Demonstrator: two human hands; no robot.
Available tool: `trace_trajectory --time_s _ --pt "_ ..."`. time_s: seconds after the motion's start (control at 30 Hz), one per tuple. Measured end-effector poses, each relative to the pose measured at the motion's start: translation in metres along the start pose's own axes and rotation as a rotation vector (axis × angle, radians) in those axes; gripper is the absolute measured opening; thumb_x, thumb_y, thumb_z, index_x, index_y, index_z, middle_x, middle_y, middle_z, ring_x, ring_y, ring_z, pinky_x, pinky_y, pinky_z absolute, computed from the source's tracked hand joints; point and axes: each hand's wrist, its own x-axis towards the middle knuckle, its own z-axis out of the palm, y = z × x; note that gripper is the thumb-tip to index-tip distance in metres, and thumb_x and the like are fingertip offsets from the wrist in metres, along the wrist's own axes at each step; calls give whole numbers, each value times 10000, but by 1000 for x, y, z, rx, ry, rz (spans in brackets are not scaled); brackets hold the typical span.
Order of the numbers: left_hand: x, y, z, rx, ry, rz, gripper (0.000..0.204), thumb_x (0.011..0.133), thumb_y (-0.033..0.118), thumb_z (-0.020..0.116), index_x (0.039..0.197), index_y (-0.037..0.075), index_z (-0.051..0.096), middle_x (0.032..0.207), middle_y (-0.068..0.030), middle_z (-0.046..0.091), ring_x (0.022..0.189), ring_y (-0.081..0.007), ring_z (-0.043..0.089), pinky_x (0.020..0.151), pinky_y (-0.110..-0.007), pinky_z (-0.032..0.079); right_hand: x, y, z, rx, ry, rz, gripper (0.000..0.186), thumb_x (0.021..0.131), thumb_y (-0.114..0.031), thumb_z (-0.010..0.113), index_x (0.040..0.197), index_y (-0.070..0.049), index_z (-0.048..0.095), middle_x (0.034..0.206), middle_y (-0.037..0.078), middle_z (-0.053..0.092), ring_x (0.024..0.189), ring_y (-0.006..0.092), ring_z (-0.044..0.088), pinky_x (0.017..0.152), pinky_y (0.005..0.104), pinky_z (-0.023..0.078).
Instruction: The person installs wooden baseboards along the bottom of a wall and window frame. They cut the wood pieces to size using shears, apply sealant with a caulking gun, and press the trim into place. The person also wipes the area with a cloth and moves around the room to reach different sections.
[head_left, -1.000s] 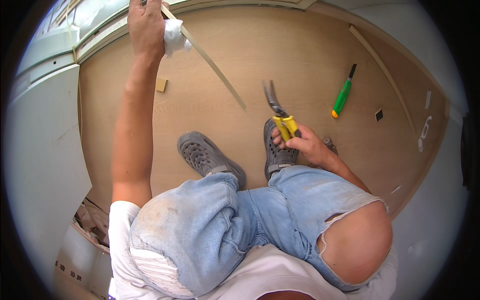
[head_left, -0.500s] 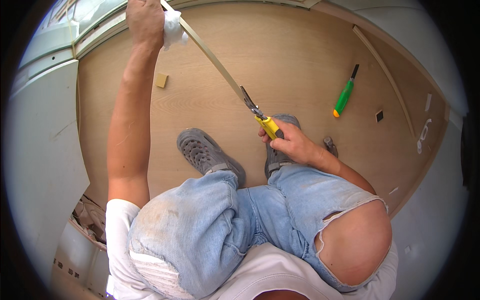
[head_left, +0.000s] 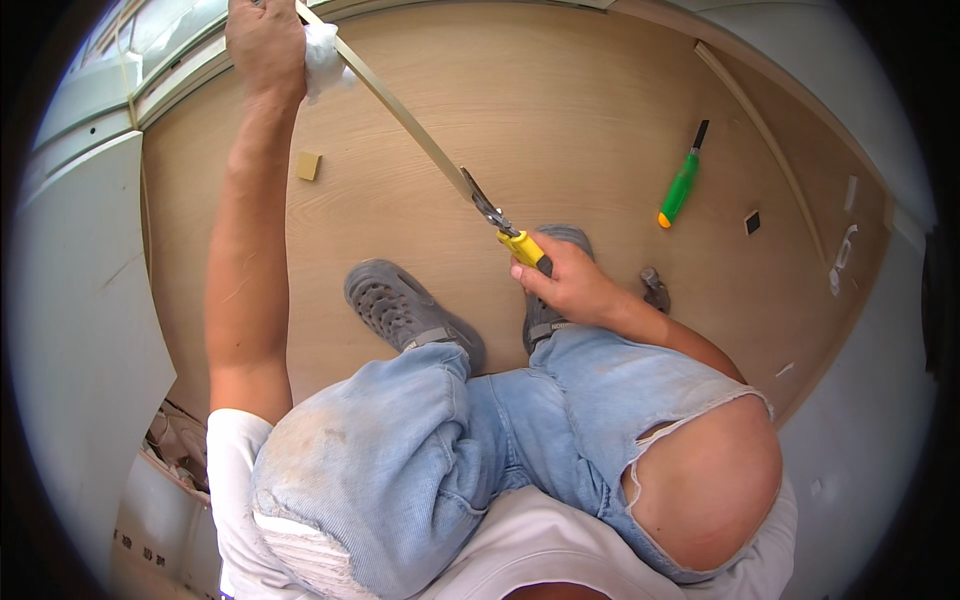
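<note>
Stretched far out at the upper left, my left hand (head_left: 268, 52) is closed around the end of a long, thin, pale trim strip (head_left: 408, 122). A crumpled white cloth or tissue (head_left: 322, 58) is bunched against that hand and the strip. My right hand (head_left: 568, 276) grips the yellow handles of hand shears (head_left: 522, 248) above my right shoe. The shears' dark metal jaws are at the strip's near end, where they seem to meet it; whether they are closed on it cannot be made out. The strip slants from upper left down to the jaws.
On the wood-look board (head_left: 560, 90) lie a green utility knife (head_left: 680, 188), a small yellow block (head_left: 308, 166), a small dark square (head_left: 752, 222), a hammer-like tool (head_left: 655, 288) and a long thin strip (head_left: 765, 135). A pale panel (head_left: 85, 290) stands at the left.
Both hands, the strip and the shears appear slightly further left; the whole view has shifted a little too. The right fingers sit more tightly together around the handles.
</note>
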Motion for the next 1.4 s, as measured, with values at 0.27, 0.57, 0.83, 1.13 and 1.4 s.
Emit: trace_trajectory --time_s 0.27,0.57,0.83,1.13,1.4 --pt "3 3 3 -96 -18 -30 613 1009 79 470 1568 21 227 821 29 467 665 -49 425 540 -204 377 1 6 3 -96 120 -102 412 928 -248 649 1233 18 576 829 222 641 733 346 628 667 412 482" --pt "5 9 4 -155 -34 -1 615 1015 87 471 1565 -1 211 802 42 440 645 -42 396 526 -194 350 1 -1 -1 -152 108 -45 447 925 -286 657 1241 23 590 821 229 646 760 352 652 686 427 492" --pt "2 2 -4 -53 -63 -24 256 1021 145 534 1245 29 492 737 19 540 595 -38 470 497 -217 383 6 12 3 -71 138 -98 536 945 -341 630 1332 18 534 886 240 650 817 369 646 725 432 492" --pt "2 -6 -10 -47 -65 -3 212 1020 152 538 1184 23 500 737 10 554 573 -39 462 484 -216 370 10 -3 5 -174 194 -55 371 941 -351 649 1061 0 640 726 233 625 680 411 617 618 464 462" --pt "-4 8 -9 -98 -82 -18 270 1023 143 533 1256 28 461 738 -9 552 600 -48 474 504 -212 390 14 5 7 -238 342 -56 384 907 -327 704 1130 -17 663 774 240 657 728 406 657 648 449 507"
